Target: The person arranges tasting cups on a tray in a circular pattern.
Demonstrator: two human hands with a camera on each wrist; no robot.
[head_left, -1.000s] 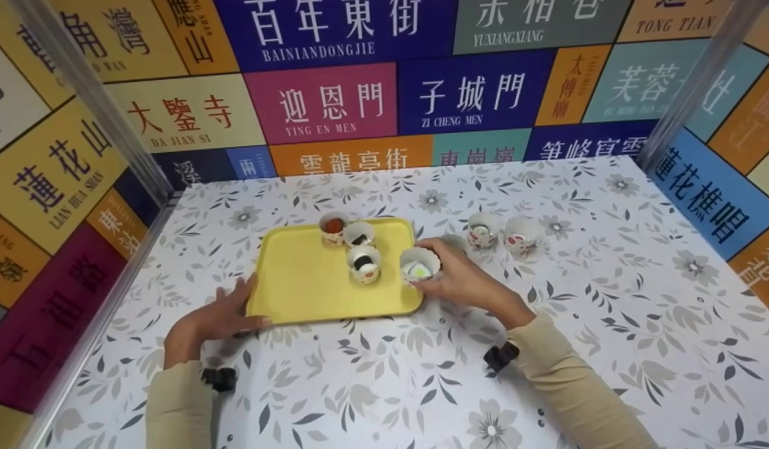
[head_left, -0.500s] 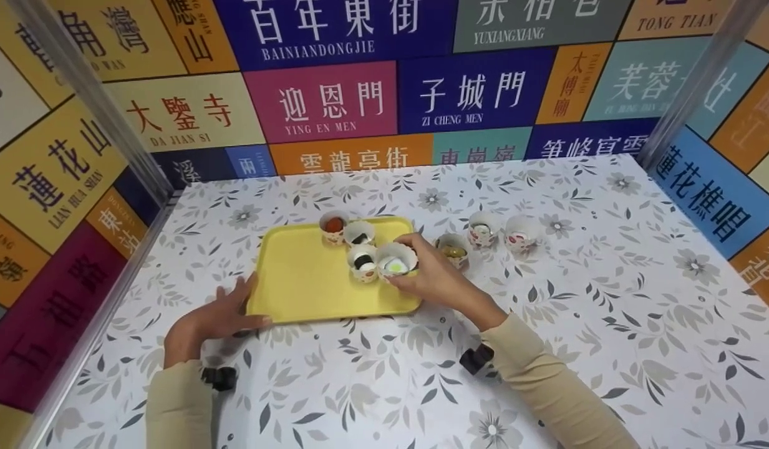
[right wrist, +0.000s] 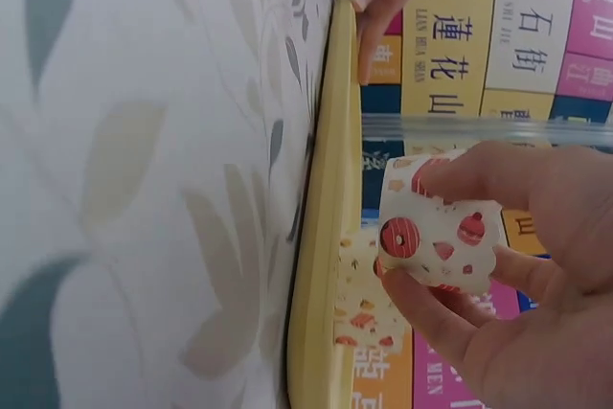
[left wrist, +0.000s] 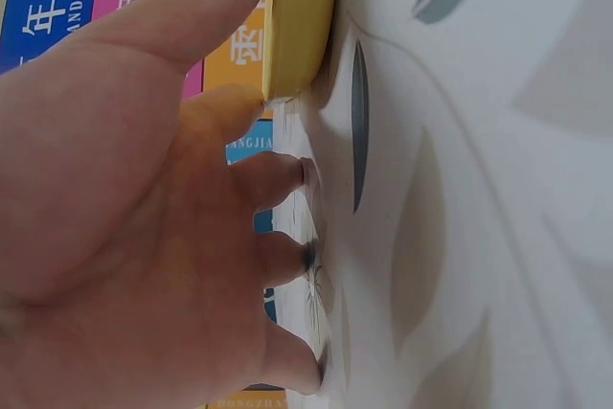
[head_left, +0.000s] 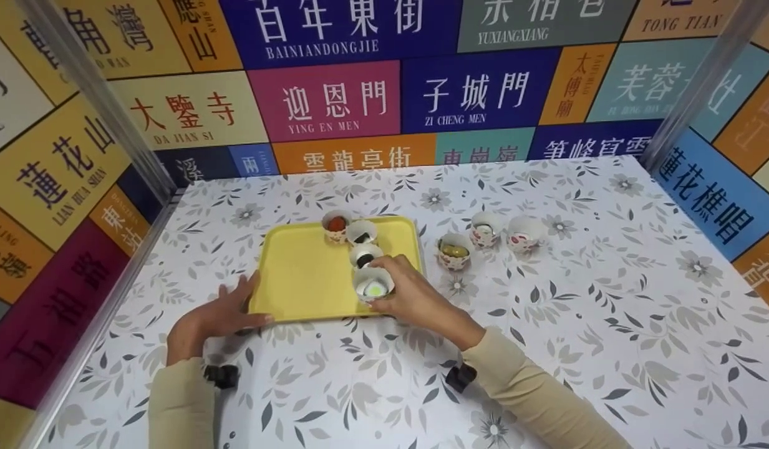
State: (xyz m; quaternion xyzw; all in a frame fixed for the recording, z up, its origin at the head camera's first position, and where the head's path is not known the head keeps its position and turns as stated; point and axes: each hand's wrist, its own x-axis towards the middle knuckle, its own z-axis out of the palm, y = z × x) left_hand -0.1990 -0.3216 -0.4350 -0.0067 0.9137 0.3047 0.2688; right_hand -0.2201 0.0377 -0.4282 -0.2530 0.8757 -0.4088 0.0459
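My right hand (head_left: 415, 302) holds a white paper baking cup (head_left: 373, 287) with a white-and-green item inside. In the right wrist view, thumb and fingers pinch the patterned side of this paper cup (right wrist: 436, 237), close over the yellow tray (right wrist: 321, 265). Against the front left corner of the tray (head_left: 303, 280) rests my left hand (head_left: 225, 312), fingers spread, the thumb along its front edge. Beyond the held cup, a row of paper cups stands on the tray: one with black-and-white contents (head_left: 363, 255), another with dark contents (head_left: 362, 236), and one with red contents (head_left: 337, 226).
Right of the tray stand a paper cup with olive-green contents (head_left: 454, 251) and two more paper cups, a nearer one (head_left: 484, 231) and a far right one (head_left: 524, 235). A leaf-patterned cloth (head_left: 546, 374) covers the table. Colourful sign panels (head_left: 325, 103) rise behind and at both sides.
My right hand has carried the paper cup leftward over the tray, then toward its front edge, in front of the black-and-white one. The cup with olive-green contents has come into view. My left hand stays put.
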